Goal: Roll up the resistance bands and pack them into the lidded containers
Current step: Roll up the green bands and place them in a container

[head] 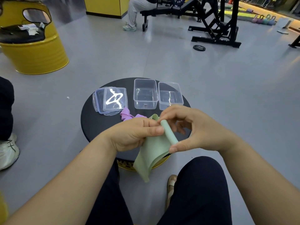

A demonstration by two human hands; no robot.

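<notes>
A pale green resistance band [154, 153] is held above the near edge of a round black table [90, 120]. One end of it is wound into a thin roll, and the loose part hangs down toward my knees. My left hand [134, 133] pinches the band beside the roll. My right hand [194, 132] grips the roll between thumb and fingers. A purple band [127, 115] lies crumpled on the table behind my hands. Two clear containers, the left one [145, 94] and the right one [170, 95], stand without lids at the back. Two clear lids [112, 99] lie stacked at the left.
A yellow drum seat [34, 52] stands at the far left. Someone's white shoe [8, 151] is at the left edge. A person sits on a black bench [162, 10] at the back, near a rack and a weight plate [199, 48] on the grey floor.
</notes>
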